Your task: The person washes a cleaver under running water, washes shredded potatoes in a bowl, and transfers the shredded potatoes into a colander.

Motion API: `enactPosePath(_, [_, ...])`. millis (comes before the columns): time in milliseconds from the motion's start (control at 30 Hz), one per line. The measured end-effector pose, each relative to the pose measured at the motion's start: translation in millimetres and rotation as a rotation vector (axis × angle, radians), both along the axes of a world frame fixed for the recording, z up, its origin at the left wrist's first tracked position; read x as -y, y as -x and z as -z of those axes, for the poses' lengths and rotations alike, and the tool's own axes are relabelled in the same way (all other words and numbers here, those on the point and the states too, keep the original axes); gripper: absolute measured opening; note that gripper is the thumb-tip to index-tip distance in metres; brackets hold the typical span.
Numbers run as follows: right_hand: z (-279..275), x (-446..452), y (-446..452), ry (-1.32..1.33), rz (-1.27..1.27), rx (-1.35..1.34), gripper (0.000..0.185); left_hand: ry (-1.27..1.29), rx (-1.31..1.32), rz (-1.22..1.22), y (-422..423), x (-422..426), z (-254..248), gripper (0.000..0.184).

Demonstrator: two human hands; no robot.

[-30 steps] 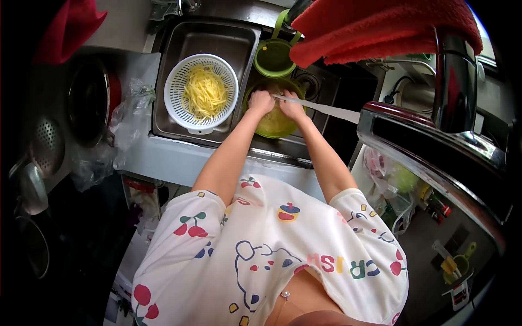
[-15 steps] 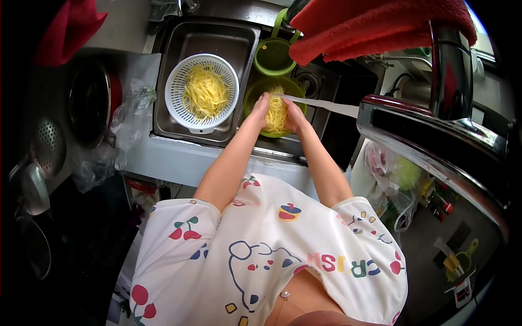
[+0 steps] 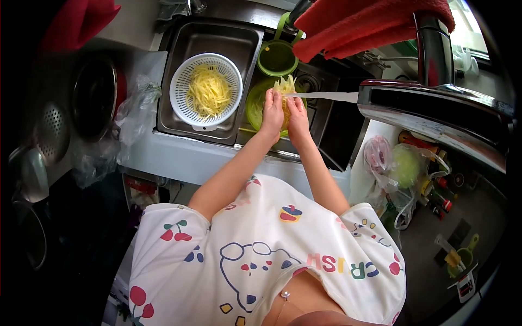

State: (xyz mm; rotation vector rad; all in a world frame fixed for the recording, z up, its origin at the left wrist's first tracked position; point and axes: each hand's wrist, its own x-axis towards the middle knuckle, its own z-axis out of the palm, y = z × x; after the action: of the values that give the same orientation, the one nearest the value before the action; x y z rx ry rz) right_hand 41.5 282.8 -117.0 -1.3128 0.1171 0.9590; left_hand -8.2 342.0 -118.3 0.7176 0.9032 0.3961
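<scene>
Over a green basin [image 3: 253, 111] in the right sink bowl, my left hand [image 3: 273, 112] and my right hand [image 3: 297, 117] squeeze a bundle of yellow shredded potato [image 3: 284, 85] between them. Fingers of both hands are closed round the shreds, whose ends poke out beyond the fingertips. A stream of water [image 3: 329, 96] from the tap [image 3: 435, 106] reaches my hands. To the left, a white colander [image 3: 180, 93] holds a heap of similar shreds [image 3: 208, 92]. Much of the basin's inside is hidden by my hands.
The colander stands in the left sink bowl [image 3: 169, 120]. A green strainer-like container [image 3: 276, 58] hangs behind the basin. A red cloth [image 3: 370, 27] drapes over the tap's neck. Plastic bags [image 3: 405, 168] sit at the right; a pan [image 3: 92, 100] and ladle [image 3: 33, 176] are at left.
Both hands have drawn closer together and lifted the shredded potato out of the basin, compressing it into a narrower bundle. Some loose shreds in the basin are now gathered between my hands.
</scene>
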Motion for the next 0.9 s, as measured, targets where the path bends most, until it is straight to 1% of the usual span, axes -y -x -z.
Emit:
enactPosePath(33, [6.9,1.1,-0.2,0.006,0.004,-0.002,0.026,-0.019,0.006,0.000,-1.2,2.8,5.4,0.030])
enactPosePath(133, [15.2,2.7,-1.4,0.097,-0.039,-0.016,0.028,0.159,-0.058,-0.064,-4.5,6.8,9.5,0.030])
enactPosePath(233, [7.8,4.1,3.3,0.136,-0.002,-0.001,0.035,0.051,-0.059,-0.003,-0.9,12.1,3.8,0.030])
enactPosePath(267, [2.4,6.6,5.7,0.146,0.026,-0.004,0.037,0.050,-0.077,-0.003,1.5,16.9,4.7,0.030])
enactPosePath(300, [0.2,9.1,3.8,0.096,-0.032,0.001,0.041,0.041,-0.088,-0.004,0.4,17.9,5.8,0.029])
enactPosePath(367, [2.7,9.0,5.8,0.119,-0.018,0.008,0.041,0.024,-0.096,0.011,-2.3,16.0,8.0,0.029])
enactPosePath(467, [-10.4,5.5,14.2,0.111,0.006,0.014,0.038,0.007,-0.099,0.038,6.0,11.6,-14.5,0.029])
enactPosePath(500, [-25.8,-0.3,18.0,0.100,0.019,-0.003,0.038,-0.011,-0.090,0.030,9.4,8.1,-26.1,0.029])
enactPosePath(533, [-38.0,-6.5,21.1,0.086,0.031,-0.018,0.038,-0.032,-0.080,0.021,12.3,3.6,-35.3,0.029])
enactPosePath(567, [-44.3,-11.2,24.5,0.019,0.000,-0.010,0.039,-0.091,-0.129,0.009,16.2,-1.7,-42.5,0.030])
enactPosePath(600, [-55.9,-19.3,28.7,-0.096,-0.018,-0.014,0.039,-0.247,-0.224,0.036,22.8,-7.8,-42.4,0.031])
enactPosePath(667, [-68.6,-41.7,38.6,-0.148,-0.060,0.058,0.038,-0.239,-0.038,-0.060,35.4,-29.2,-75.5,0.034])
enactPosePath(733, [-83.2,-68.7,50.0,-0.222,-0.107,0.155,0.037,-0.213,0.005,-0.197,47.0,-48.8,-95.4,0.040])
enactPosePath(767, [-74.7,-83.3,56.6,-0.248,-0.130,0.232,0.037,-0.243,-0.042,-0.199,54.0,-61.6,-105.1,0.043])
enactPosePath(800, [-71.9,-97.3,61.8,-0.269,-0.160,0.232,0.037,-0.260,-0.126,-0.272,59.2,-73.0,-100.2,0.040])
enactPosePath(867, [-70.5,-123.6,73.6,-0.281,-0.200,0.203,0.036,-0.272,-0.105,-0.337,72.7,-97.9,-86.2,0.037])
enactPosePath(900, [-68.0,-134.7,80.4,-0.315,-0.183,0.121,0.036,-0.288,-0.068,-0.317,80.1,-110.7,-78.7,0.035])
